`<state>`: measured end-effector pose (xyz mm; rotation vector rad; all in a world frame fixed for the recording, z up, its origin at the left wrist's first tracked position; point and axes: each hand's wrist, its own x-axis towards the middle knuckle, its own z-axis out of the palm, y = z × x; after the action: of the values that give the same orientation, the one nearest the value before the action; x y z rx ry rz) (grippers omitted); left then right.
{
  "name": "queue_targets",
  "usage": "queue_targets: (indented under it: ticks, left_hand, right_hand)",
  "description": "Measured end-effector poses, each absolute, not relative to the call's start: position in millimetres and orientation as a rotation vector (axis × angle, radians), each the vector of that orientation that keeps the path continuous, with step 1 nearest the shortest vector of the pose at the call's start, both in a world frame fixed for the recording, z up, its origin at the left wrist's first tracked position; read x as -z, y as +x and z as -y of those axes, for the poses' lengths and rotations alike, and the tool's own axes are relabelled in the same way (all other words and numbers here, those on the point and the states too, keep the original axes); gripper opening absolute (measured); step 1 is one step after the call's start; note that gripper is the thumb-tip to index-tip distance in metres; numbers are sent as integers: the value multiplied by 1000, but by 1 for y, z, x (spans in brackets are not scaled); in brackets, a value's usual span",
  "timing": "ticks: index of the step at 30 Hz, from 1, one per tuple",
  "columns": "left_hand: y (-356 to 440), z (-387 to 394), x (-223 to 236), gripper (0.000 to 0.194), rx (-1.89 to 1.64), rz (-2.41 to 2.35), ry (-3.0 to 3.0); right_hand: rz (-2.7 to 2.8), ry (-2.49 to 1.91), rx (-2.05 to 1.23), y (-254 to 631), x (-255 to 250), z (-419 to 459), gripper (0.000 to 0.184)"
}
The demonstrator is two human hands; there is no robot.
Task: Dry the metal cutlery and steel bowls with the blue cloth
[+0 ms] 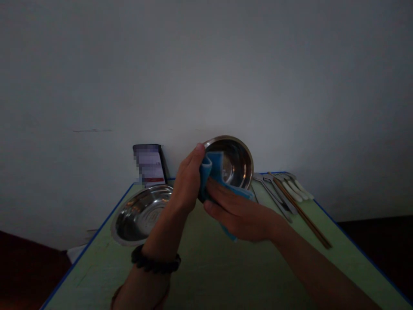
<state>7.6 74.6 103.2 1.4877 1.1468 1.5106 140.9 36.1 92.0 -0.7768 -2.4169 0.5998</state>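
Tilted up on its side above the table, a shiny metal bowl (pixel 241 159) faces me with its inside showing. My left hand (pixel 189 178) grips its left rim, thumb on top; the fingers behind the bowl are hidden. A blue cloth (pixel 215 162) lies bunched over the bowl's left and lower inner wall. My right hand (pixel 237 213) presses this cloth against the bowl, fingers together and partly covered by its folds. A black bead bracelet circles my left wrist.
Left on the green table (pixel 206 275) sits a second metal bowl (pixel 142 215), partly behind my left forearm. A phone (pixel 150 165) leans against the wall behind it. At right lie metal tongs (pixel 274 193), wooden chopsticks (pixel 303 213) and several white-handled utensils (pixel 295 189).
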Motion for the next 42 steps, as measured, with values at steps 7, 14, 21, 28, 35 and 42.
queue_targets:
  ticks: [7, 14, 21, 28, 35, 42]
  left_hand:
    - [2, -79, -108, 41, -1727, -1249, 1510]
    - [6, -76, -114, 43, -1681, -1193, 1574]
    - [4, -75, -112, 40, -1517, -1170, 1654]
    - [6, -85, -94, 40, -1392, -1101, 1492]
    - [7, -85, -89, 43, -1181, -996, 1094]
    - [7, -86, -88, 45, -1183, -927, 1047]
  right_hand:
    - [2519, -956, -417, 145, -88, -38, 54]
    - [2357, -1355, 0, 149, -74, -47, 61]
    - [2221, -1443, 138, 149, -72, -56, 66]
    - [2239, -1370, -14, 144, -74, -54, 66]
    - [2342, -940, -621, 138, -73, -49, 67]
    - [2335, -1027, -415, 137, -69, -51, 58]
